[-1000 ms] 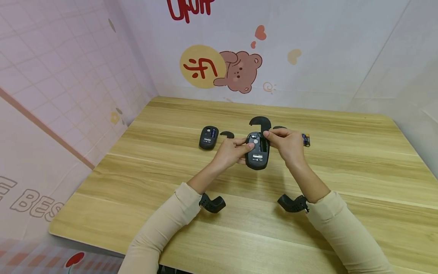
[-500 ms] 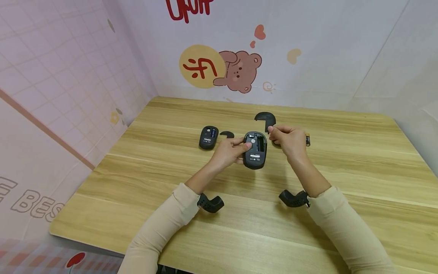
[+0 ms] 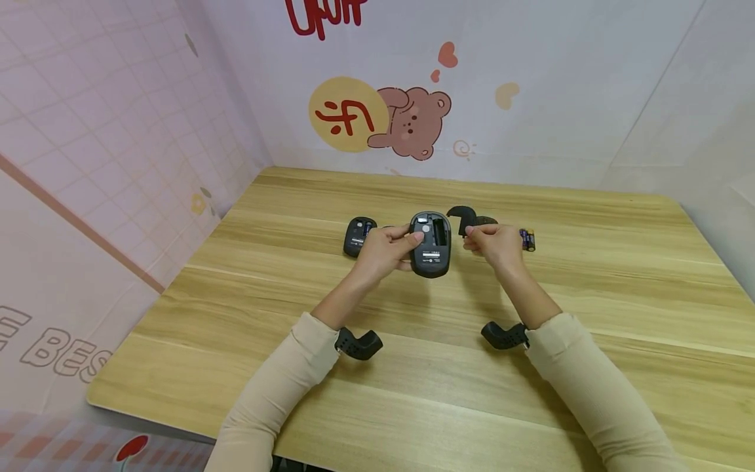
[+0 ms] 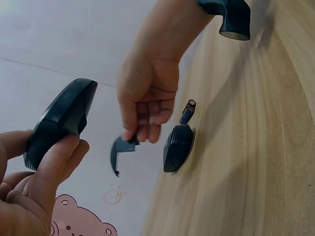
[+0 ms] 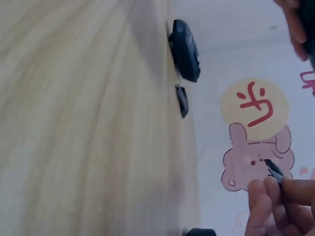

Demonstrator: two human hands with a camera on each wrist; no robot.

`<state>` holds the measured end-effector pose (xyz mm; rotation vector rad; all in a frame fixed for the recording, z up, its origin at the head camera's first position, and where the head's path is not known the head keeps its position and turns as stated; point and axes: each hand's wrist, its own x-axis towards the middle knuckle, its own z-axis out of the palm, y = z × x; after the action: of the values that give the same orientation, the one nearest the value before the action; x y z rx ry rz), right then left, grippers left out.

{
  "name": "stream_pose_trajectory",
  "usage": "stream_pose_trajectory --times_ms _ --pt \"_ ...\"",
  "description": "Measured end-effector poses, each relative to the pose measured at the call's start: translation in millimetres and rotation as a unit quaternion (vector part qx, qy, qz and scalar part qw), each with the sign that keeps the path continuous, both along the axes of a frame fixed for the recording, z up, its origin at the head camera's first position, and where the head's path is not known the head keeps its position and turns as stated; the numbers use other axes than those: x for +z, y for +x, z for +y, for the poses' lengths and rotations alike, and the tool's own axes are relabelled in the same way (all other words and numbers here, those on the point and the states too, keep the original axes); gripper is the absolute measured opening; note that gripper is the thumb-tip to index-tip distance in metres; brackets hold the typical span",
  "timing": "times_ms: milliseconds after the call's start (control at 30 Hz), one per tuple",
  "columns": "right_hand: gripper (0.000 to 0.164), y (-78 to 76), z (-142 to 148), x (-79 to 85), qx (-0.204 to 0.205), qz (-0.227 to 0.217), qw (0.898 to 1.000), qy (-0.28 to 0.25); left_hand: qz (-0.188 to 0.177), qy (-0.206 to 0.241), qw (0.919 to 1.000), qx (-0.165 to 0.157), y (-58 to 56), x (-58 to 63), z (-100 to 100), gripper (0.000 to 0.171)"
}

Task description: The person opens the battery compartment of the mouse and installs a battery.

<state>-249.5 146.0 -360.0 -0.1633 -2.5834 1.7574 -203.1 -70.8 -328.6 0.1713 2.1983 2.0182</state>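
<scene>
My left hand (image 3: pixel 380 252) holds a black computer mouse (image 3: pixel 430 261) above the table, thumb across its underside. The mouse's underside faces the head camera, showing a label and an uncovered battery slot with a dark interior. Just to the right, my right hand (image 3: pixel 498 248) pinches the hooked black battery cover (image 3: pixel 463 215) by its narrow tab, apart from the mouse. In the left wrist view the cover (image 4: pixel 117 152) hangs from the thumb and fingertips, the other fingers curled in.
A second mouse (image 3: pixel 352 244) lies underside up on the left, a blue battery in its slot. Another loose cover (image 5: pixel 182 101) rests beside it, mostly behind my left hand in the head view. Behind my right hand sit a third mouse (image 4: pixel 178 149) and batteries (image 3: pixel 527 240).
My right hand has drawn the cover off the mouse, up and to the right, then lowered it a little. My left hand has shifted slightly left and farther away with the mouse.
</scene>
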Motion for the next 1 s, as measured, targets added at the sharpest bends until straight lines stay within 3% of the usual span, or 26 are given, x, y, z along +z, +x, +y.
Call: stream_pose_trajectory --times_ms 267,533,1000 --pt "0.029 -11.7 0 -10.7 0.057 -0.056 0.997 -0.004 0.002 0.022 0.9997 0.006 -0.4 2.6 -5 0.045" --pt "0.028 -17.0 -4 -19.0 0.063 -0.09 0.993 0.039 0.0 0.043 0.9991 0.002 -0.5 3.6 -8 0.045" --pt "0.027 -27.7 0 -22.9 0.103 -0.103 0.98 0.137 0.007 0.021 0.9997 -0.006 1.7 0.1 -8 0.043"
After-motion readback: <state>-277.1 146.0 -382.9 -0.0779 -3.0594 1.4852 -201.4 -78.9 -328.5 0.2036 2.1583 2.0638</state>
